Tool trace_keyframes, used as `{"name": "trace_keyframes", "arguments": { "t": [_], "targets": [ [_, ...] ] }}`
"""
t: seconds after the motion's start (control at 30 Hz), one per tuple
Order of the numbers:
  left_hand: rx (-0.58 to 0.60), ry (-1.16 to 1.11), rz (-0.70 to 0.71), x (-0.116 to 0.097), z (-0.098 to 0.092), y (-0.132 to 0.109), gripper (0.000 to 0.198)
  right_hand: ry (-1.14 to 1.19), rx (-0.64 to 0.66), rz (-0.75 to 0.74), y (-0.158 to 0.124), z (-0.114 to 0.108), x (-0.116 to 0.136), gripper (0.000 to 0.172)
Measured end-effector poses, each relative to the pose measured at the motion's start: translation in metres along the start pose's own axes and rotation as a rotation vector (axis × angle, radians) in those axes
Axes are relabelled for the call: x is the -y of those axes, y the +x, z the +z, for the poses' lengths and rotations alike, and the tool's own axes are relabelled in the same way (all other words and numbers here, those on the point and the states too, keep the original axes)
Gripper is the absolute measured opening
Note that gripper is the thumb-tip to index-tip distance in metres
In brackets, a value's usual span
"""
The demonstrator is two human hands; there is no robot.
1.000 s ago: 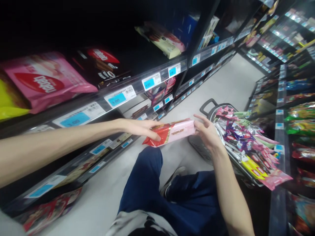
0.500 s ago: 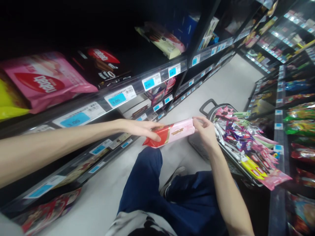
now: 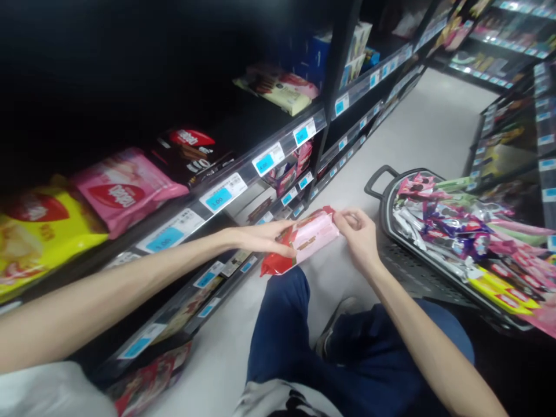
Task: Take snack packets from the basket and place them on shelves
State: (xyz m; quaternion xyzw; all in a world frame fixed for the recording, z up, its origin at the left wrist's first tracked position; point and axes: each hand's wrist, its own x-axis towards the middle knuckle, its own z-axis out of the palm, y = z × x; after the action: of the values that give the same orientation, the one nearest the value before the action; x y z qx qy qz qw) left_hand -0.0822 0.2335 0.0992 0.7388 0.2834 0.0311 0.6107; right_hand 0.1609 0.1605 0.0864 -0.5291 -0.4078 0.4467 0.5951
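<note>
A red and pink snack packet [image 3: 315,236] is held tilted in front of me, above my knee. My left hand [image 3: 271,238] grips its red near end, thumb on top and the other fingers hidden behind. At the far pink end, my right hand [image 3: 358,233] is closed, with thumb and fingertips pinching the packet's edge. To the right stands a dark shopping basket [image 3: 388,223] heaped with colourful snack packets [image 3: 456,226]. Left of my hands, pink wafer packets [image 3: 124,188] and a yellow wafer packet [image 3: 39,231] lie on the dark shelf.
Price tags [image 3: 223,194] line the shelf edge close to my left arm. A cream-coloured packet [image 3: 282,90] lies farther along that shelf. Pale floor [image 3: 403,127] runs down the aisle, and another shelf [image 3: 499,130] stands on the right beyond the basket.
My view has shifted, so the basket appears farther right and the yellow packet shows more fully. The held packet has turned, its far end now angled upward, with both hands still on it.
</note>
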Motion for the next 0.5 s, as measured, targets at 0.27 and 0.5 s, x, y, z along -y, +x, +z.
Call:
{"name": "trace_keyframes", "arguments": {
  "t": [0.27, 0.5],
  "targets": [
    [-0.209, -0.326, 0.149, -0.008, -0.002, -0.002, 0.071, 0.067, 0.33, -0.034, -0.001, 0.002, -0.018, 0.103],
    [-0.197, -0.35, 0.114, -0.007, -0.001, -0.004, 0.048, -0.288, 0.459, -0.1, -0.025, 0.021, -0.034, 0.106]
  ]
}}
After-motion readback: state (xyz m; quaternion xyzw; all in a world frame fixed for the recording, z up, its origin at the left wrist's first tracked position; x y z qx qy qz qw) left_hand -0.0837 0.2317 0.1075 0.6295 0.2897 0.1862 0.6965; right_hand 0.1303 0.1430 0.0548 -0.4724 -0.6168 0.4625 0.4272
